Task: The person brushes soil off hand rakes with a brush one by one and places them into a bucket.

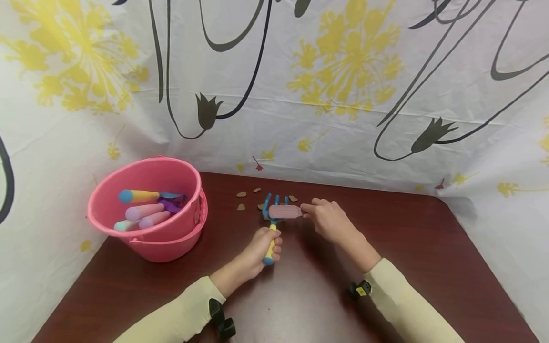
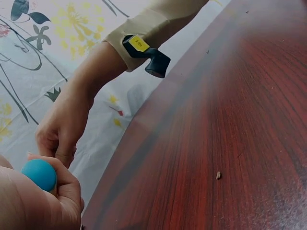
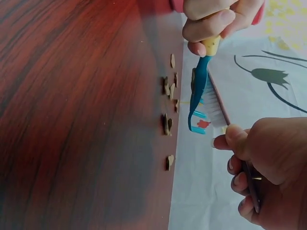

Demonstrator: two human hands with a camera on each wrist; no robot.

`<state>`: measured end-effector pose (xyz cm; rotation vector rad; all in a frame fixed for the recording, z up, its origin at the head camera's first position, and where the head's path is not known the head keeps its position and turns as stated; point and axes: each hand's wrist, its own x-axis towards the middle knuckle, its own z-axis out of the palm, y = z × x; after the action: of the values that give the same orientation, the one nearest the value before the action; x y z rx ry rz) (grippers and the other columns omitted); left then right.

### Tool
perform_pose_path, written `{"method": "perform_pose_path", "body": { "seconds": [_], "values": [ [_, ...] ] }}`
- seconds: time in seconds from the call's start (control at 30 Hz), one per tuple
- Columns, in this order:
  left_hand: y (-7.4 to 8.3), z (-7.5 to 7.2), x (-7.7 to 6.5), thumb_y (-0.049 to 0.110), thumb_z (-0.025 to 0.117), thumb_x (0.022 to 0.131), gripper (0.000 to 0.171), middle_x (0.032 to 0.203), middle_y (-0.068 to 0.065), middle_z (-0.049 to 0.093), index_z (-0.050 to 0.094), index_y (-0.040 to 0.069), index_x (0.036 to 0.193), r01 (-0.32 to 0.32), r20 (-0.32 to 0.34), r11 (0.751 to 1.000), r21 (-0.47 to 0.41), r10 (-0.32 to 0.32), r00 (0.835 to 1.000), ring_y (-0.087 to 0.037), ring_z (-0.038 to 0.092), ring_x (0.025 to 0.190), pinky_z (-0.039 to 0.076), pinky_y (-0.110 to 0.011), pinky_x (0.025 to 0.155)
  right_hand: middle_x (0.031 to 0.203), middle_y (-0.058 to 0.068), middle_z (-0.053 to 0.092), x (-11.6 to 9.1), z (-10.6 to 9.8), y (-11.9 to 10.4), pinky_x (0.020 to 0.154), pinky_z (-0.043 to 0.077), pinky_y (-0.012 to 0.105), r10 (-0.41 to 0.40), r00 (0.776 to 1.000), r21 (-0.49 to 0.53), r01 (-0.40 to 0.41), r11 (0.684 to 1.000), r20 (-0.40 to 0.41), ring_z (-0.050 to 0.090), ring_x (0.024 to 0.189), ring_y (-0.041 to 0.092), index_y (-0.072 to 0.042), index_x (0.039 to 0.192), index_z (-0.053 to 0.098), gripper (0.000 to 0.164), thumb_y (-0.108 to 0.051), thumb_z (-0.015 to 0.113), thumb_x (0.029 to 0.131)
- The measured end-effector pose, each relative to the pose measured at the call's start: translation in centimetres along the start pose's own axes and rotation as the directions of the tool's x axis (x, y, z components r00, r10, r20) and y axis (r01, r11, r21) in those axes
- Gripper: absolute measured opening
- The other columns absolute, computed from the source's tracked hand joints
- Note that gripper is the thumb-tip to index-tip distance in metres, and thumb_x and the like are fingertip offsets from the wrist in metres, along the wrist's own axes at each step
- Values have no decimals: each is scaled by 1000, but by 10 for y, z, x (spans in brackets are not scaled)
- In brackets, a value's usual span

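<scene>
My left hand [image 1: 260,245] grips the yellow handle of a small garden hand rake [image 1: 270,247], its blue tines pointing away from me over the table. In the left wrist view the handle's round blue end shows inside the curled fingers. My right hand [image 1: 329,220] holds a brush [image 1: 285,211] with a pinkish back and white bristles, pinched between thumb and fingers. The bristles face down onto the rake's blue head, as the right wrist view shows from the side. Several brown flakes [image 3: 166,124] lie on the table under and around the rake; a brown bit clings to its head.
Two nested pink buckets [image 1: 163,250] stand at the left. Inside are tools with pastel handles, among them a yellow-and-blue handle [image 1: 139,196]. A patterned white cloth [image 1: 257,119] hangs behind the dark red-brown table [image 1: 429,247]. One small crumb [image 2: 218,175] lies on the near table.
</scene>
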<state>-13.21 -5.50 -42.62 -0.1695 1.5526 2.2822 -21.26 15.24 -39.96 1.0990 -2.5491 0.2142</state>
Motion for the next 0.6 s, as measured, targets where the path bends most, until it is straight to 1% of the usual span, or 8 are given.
{"method": "perform_pose_path", "body": {
  "seconds": [0.17, 0.3, 0.43, 0.5, 0.6],
  "values": [
    [1, 1, -1, 7, 44, 101, 14, 78, -1, 41, 38, 0, 113, -2, 2, 1000, 2, 2, 1000, -5, 37, 57, 34, -14, 47, 71, 1, 47, 2, 3, 0, 45, 36, 35, 35, 999, -45, -36, 998, -39, 50, 60, 24, -11, 91, 70, 6, -10, 76, 91],
    [1, 2, -3, 7, 44, 100, 19, 79, -2, 42, 41, -2, 117, 2, 20, 1000, 14, -3, 1000, -5, 37, 58, 34, -14, 47, 72, 4, 50, 0, 6, 4, 47, 40, 38, 70, 992, -60, -76, 995, -102, 52, 60, 28, -10, 95, 71, 9, -9, 78, 89],
    [2, 3, -5, 7, 44, 100, 21, 80, -2, 42, 41, -2, 118, -2, 28, 1000, 19, 1, 1000, -6, 36, 57, 33, -15, 47, 73, 6, 52, -3, 8, 9, 47, 41, 39, 91, 983, -37, -98, 994, -156, 54, 61, 30, -6, 103, 73, 15, -8, 78, 88],
    [3, 2, -5, 7, 44, 100, 21, 80, -2, 42, 41, -2, 118, -9, 28, 1000, 19, 8, 1000, -6, 36, 57, 33, -14, 47, 74, 7, 53, -5, 9, 11, 48, 41, 40, 104, 981, -19, -108, 994, -164, 54, 62, 30, -5, 105, 73, 17, -7, 77, 89],
    [2, 2, -5, 8, 44, 100, 23, 80, -2, 42, 41, -2, 120, -7, 29, 1000, 21, 6, 1000, -6, 36, 57, 33, -14, 48, 74, 6, 52, -6, 8, 13, 48, 40, 40, 127, 979, 0, -129, 992, -161, 54, 63, 31, -5, 105, 72, 14, -9, 75, 92]
  ]
}}
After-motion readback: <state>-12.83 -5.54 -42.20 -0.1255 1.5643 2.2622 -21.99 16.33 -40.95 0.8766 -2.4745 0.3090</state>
